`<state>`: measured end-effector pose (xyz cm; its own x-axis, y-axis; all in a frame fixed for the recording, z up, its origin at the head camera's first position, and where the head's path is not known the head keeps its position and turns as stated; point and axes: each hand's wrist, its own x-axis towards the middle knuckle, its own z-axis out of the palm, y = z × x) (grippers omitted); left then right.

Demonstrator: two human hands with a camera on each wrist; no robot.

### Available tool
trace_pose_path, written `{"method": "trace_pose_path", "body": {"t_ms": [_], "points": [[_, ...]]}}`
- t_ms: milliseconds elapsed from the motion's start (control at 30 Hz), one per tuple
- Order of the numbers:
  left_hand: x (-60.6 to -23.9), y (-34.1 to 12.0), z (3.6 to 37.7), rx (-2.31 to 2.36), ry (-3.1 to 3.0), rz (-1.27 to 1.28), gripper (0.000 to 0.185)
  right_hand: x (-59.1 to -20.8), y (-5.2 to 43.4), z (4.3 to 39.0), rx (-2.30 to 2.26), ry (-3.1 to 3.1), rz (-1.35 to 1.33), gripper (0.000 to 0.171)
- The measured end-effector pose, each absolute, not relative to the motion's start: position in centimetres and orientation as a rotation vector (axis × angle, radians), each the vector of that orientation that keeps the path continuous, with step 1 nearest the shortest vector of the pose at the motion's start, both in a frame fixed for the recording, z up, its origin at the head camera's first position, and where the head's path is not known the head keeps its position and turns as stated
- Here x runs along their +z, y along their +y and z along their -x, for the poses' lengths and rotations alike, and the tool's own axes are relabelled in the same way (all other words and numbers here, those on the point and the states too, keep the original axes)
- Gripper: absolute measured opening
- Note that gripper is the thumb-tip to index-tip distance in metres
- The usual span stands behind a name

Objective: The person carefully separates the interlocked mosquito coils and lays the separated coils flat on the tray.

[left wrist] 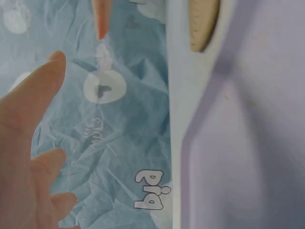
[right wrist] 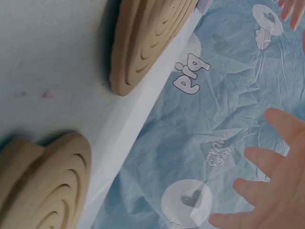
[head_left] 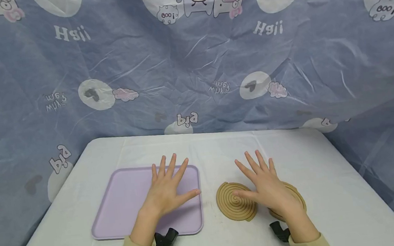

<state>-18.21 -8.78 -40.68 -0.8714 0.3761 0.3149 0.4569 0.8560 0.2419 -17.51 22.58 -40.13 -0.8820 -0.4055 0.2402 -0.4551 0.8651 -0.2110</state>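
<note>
Head view shows both hands spread flat and holding nothing: the left hand (head_left: 166, 191) hovers over the right part of the lilac tray (head_left: 126, 201), fingers splayed wide, and the right hand (head_left: 265, 187) is stretched just as wide above two round tan spiral coasters. The nearer coaster (head_left: 234, 202) lies on the table (head_left: 330, 173) just right of the tray, its thumb-side edge under the right hand; the second coaster (head_left: 294, 196) is mostly hidden beneath that palm. From where I stand, the risk looks like this: the discs lie flat on a smooth cloth, so a careless fingertip could slide one away instead of lifting it. The hidden one may get dragged unnoticed under the wrist. A nudge could also shift the tray.
</note>
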Motion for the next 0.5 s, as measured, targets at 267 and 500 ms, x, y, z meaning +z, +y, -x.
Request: {"method": "trace_pose_path", "body": {"t_ms": [267,500], "points": [[-40.0,-6.8,18.5,-0.877,-2.845,0.608,0.087,-40.5,23.1,17.9,0.684,-2.908,-0.578,0.083],[-42.1,-5.1,19.5,-1.318,-2.615,0.758,0.074,-41.2,23.6,18.5,0.954,-2.880,-0.558,0.075]]}}
